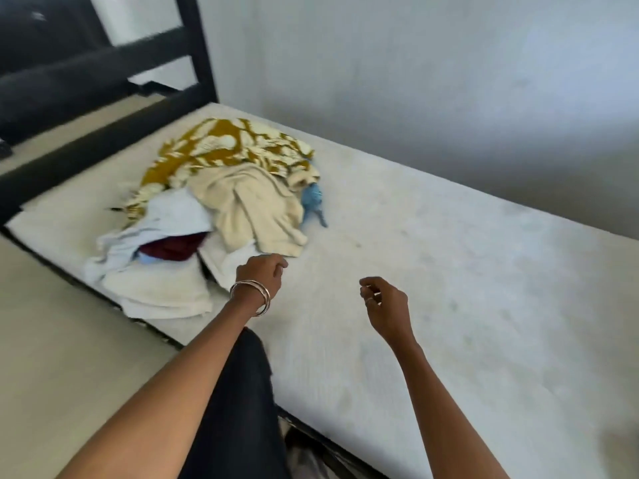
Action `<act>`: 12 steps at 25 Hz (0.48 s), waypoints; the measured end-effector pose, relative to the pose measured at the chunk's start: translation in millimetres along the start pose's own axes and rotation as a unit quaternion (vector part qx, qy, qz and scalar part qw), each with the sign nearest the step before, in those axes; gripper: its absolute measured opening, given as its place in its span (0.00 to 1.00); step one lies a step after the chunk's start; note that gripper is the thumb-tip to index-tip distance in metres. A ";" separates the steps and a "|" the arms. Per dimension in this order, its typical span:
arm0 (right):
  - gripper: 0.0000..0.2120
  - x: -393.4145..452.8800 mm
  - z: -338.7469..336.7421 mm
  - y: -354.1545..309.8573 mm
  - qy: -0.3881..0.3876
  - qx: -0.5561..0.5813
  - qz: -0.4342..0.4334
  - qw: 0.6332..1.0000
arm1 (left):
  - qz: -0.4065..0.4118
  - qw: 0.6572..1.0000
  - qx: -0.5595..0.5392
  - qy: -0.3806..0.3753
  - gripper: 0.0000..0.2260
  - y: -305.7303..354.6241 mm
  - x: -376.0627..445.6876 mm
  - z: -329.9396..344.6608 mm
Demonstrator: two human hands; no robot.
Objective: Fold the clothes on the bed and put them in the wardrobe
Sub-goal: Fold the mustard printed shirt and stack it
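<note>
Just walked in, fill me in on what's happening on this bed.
A person is reaching both arms over the mattress toward an unfolded pile of clothes. The left hand is at the pile's near edge, by a cream garment; whether it grips the cloth can't be told. The right hand hangs loosely curled and empty. Nothing looks folded yet.

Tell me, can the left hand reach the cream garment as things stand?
Probably yes: the left hand hovers right at the near edge of the cream garment, and nothing lies between them.
</note>
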State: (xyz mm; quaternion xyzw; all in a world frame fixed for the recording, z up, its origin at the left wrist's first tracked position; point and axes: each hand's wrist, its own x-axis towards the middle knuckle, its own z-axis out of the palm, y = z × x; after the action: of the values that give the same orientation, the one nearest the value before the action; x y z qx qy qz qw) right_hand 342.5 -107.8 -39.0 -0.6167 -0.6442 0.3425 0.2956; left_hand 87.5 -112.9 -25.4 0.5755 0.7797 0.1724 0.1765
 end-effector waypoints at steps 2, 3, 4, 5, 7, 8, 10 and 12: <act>0.08 16.9 39.3 -16.2 -0.009 -0.003 -0.044 0.999 | -0.060 0.996 -0.011 0.068 0.10 -48.0 14.5 -22.9; 0.08 26.1 57.1 -23.2 -0.016 -0.005 -0.062 0.998 | -0.088 0.990 -0.023 0.104 0.10 -68.6 22.8 -32.5; 0.08 35.6 73.5 -29.6 -0.022 -0.003 -0.079 0.997 | -0.108 0.983 -0.032 0.143 0.11 -87.3 32.5 -41.1; 0.08 44.8 88.3 -35.2 -0.024 0.001 -0.091 0.996 | -0.119 0.976 -0.033 0.181 0.11 -101.4 42.9 -49.2; 0.08 64.8 113.7 -44.8 -0.030 0.011 -0.106 0.994 | -0.125 0.962 -0.018 0.241 0.11 -120.5 71.3 -66.5; 0.07 73.1 122.5 -48.0 -0.033 0.013 -0.109 0.993 | -0.118 0.957 -0.007 0.264 0.11 -122.6 86.7 -76.2; 0.07 93.4 139.1 -56.0 -0.034 0.018 -0.123 0.992 | -0.099 0.953 0.024 0.287 0.11 -118.1 123.7 -99.3; 0.07 114.6 152.4 -65.1 -0.037 0.021 -0.141 0.989 | -0.097 0.954 0.053 0.279 0.12 -105.4 163.2 -119.7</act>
State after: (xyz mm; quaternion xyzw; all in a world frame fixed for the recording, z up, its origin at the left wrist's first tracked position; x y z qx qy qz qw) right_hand 174.1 -5.5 -81.3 -0.5000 -0.7280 0.3338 0.3295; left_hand -102.3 6.3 17.5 0.4346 0.8580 0.2663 -0.0626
